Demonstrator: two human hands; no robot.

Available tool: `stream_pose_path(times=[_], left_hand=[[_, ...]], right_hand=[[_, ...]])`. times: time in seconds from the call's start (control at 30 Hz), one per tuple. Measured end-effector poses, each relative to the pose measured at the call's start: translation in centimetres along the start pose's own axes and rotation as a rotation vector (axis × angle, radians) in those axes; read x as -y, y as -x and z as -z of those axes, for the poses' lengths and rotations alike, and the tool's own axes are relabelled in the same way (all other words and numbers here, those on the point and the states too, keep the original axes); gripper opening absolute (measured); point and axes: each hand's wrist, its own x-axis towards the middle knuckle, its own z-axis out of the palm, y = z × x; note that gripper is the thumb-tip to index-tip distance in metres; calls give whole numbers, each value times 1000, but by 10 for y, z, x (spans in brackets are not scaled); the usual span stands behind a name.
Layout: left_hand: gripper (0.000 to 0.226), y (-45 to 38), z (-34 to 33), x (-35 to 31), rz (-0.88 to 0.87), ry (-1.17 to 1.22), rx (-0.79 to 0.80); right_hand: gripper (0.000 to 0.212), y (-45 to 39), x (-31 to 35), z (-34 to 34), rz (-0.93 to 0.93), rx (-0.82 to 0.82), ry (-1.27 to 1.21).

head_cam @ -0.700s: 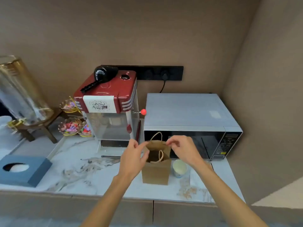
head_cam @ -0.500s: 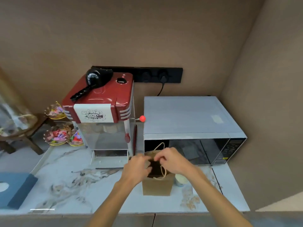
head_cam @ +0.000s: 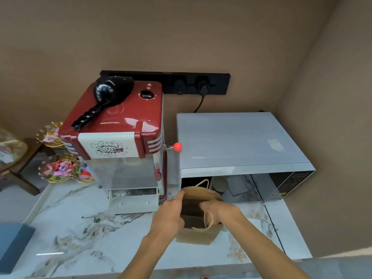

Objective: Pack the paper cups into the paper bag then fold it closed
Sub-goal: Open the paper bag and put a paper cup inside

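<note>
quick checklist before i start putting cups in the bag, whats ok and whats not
1. Paper bag upright on the counter: ok.
2. Bag mouth open: ok, dark interior shows.
3. Left hand at the mouth's left edge: ok.
4. Right hand at the near rim by the rope handle: ok.
5. Cup within reach: cannot tell, none plainly visible.
6. Hand free to pick a cup: not ok, both at the bag.

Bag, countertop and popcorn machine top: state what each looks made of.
Paper bag: matte brown kraft paper with twisted cord handles, judging by its creased, dull walls. Countertop: glossy white surface with grey-brown veining, marble or an imitation. Popcorn machine top: shiny red shell with bright highlights, probably plastic or painted metal.
</note>
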Motion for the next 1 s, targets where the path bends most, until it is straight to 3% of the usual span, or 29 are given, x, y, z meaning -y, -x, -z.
stream_pose_path(times=[0.17,0.33,0.47,0.6,0.73,0.8,0.83,0.93,1.0], left_hand=[[80,1,0,-10,37,58,-5],[80,4,-4,-14,46,138,4],[85,2,-2,-13,35,207,3],[87,0,-2,-14,69,264,24],[91,0,-1,-14,96,300,32],[91,0,-2,-17,93,311,35],[91,1,-3,-18,90,314,38],[90,0,-4,-23,81,298,47],[90,0,-5,-25,77,294,46]], right_hand=[[45,-1,-2,-6,-36,36,-34],[52,24,10,11,155,79,-109],[52,57,-1,31,335,-98,-234],[41,83,-43,43,393,-247,-595],[54,72,-92,30,274,-493,-1057],[49,50,-104,9,151,-451,-880],[53,38,-107,-4,111,-325,-707],[102,9,-108,-34,-6,-38,-381],[108,-4,-100,-49,-39,-23,-221]])
